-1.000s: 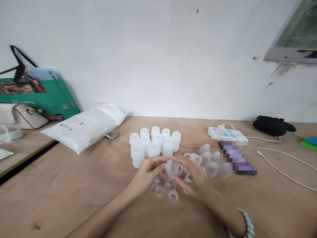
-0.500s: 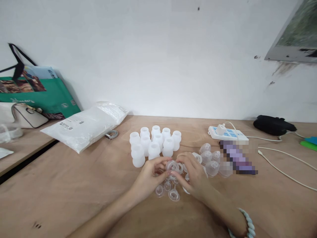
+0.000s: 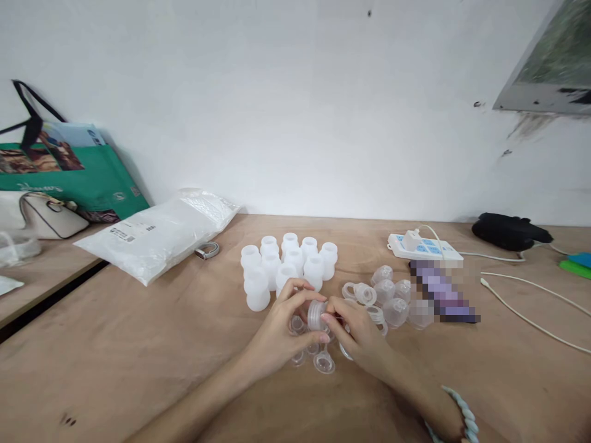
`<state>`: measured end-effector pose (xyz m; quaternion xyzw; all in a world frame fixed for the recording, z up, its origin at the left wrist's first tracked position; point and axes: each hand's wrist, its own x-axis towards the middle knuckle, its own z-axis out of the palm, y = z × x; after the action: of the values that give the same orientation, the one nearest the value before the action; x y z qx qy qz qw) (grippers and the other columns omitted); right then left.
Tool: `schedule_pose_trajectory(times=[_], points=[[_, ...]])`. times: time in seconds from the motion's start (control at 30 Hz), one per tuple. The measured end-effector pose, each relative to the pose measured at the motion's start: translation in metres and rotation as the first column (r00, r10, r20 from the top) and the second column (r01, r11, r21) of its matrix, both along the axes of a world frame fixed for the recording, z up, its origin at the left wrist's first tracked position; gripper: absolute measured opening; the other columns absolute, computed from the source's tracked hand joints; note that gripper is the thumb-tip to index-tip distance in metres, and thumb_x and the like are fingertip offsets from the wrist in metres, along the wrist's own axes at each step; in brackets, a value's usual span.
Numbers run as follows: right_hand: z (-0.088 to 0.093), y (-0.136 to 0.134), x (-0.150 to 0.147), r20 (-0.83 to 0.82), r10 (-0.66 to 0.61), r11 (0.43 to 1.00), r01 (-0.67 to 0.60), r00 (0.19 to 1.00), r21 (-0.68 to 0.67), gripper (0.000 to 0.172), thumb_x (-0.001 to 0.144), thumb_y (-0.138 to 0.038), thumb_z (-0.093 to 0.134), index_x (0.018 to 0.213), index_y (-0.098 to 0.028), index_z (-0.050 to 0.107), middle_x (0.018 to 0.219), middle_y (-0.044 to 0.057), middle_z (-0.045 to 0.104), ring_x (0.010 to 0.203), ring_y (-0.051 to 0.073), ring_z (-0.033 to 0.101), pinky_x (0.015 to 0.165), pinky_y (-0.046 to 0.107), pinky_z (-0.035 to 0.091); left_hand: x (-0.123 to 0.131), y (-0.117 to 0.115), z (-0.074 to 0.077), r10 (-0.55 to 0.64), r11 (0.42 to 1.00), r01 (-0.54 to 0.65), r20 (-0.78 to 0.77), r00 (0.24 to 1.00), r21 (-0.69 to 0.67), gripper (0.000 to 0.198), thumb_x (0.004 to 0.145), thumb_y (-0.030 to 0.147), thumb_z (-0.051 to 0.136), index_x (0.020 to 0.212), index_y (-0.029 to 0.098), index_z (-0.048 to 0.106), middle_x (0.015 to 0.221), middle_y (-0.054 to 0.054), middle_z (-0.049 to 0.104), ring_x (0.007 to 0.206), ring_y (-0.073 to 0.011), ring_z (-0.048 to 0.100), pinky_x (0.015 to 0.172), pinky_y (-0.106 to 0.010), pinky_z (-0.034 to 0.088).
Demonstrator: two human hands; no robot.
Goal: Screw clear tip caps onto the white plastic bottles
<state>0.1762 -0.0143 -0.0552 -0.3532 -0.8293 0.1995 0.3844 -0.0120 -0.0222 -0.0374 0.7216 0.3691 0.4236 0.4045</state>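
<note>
Between thumb and fingers, my left hand (image 3: 281,326) holds a clear ribbed ring (image 3: 316,315), turned on its side. The fingertips of my right hand (image 3: 357,329) pinch at the ring's right side. Small clear domed pieces (image 3: 324,363) lie on the table under and in front of the hands, partly hidden by them. Beyond the left hand stand several white translucent bottles (image 3: 257,289) in a close group. Loose clear rings (image 3: 366,294) and several clear rounded caps (image 3: 396,312) lie to the right of my right hand.
A white plastic package (image 3: 161,234) and a grey looped strap (image 3: 207,250) lie on the wooden table (image 3: 152,344) at left. Green and white bags stand farther left. A power strip (image 3: 425,247), a blurred purple object (image 3: 443,292), cables and a black pouch (image 3: 510,232) are at right.
The ring has tilted from facing up to standing on its side. My left fingers have risen and spread around it, while my right fingers have drawn together at its edge, uncovering rings behind.
</note>
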Motion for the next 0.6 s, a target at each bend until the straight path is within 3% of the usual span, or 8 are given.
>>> schedule_pose_trajectory(times=[0.17,0.33,0.47,0.6], points=[[0.008,-0.002,0.001,-0.043,0.064,0.985,-0.070,0.997,-0.155,0.030,0.099,-0.029,0.043,0.070,-0.021,0.041,0.061,-0.002,0.053,0.054,0.014,0.047,0.053,0.027,0.033,-0.001,0.000,0.005,-0.045,0.993,0.044,-0.010,0.999,-0.109,0.034,0.073,0.023,0.080,0.102,0.018,0.062,0.097,-0.004,0.068,0.082,-0.0170,0.062,0.073,-0.029,0.051],[0.019,-0.004,0.003,-0.222,0.147,0.902,-0.222,0.964,-0.369,0.034,0.099,-0.036,0.048,0.069,-0.020,0.047,0.062,-0.001,0.058,0.056,0.015,0.054,0.052,0.025,0.040,-0.001,0.000,0.008,-0.096,0.967,0.118,0.106,0.990,-0.225,0.038,0.068,0.021,0.084,0.094,0.017,0.057,0.087,-0.002,0.071,0.076,-0.0164,0.067,0.072,-0.029,0.051],[0.023,-0.005,0.004,-0.370,0.199,0.842,-0.352,0.908,-0.409,0.036,0.100,-0.041,0.051,0.072,-0.019,0.053,0.070,0.002,0.063,0.064,0.016,0.059,0.057,0.026,0.046,-0.002,0.000,0.009,-0.132,0.930,0.190,0.197,0.971,-0.314,0.041,0.065,0.020,0.086,0.091,0.017,0.053,0.079,-0.001,0.072,0.071,-0.0159,0.069,0.067,-0.027,0.052],[0.022,-0.005,0.004,-0.429,0.210,0.810,-0.402,0.878,-0.426,0.038,0.099,-0.045,0.052,0.072,-0.019,0.055,0.071,0.002,0.062,0.067,0.017,0.059,0.062,0.028,0.050,-0.004,-0.001,0.012,-0.164,0.901,0.254,0.265,0.950,-0.353,0.041,0.066,0.020,0.085,0.091,0.018,0.052,0.074,0.001,0.072,0.069,-0.0148,0.068,0.059,-0.022,0.050]])
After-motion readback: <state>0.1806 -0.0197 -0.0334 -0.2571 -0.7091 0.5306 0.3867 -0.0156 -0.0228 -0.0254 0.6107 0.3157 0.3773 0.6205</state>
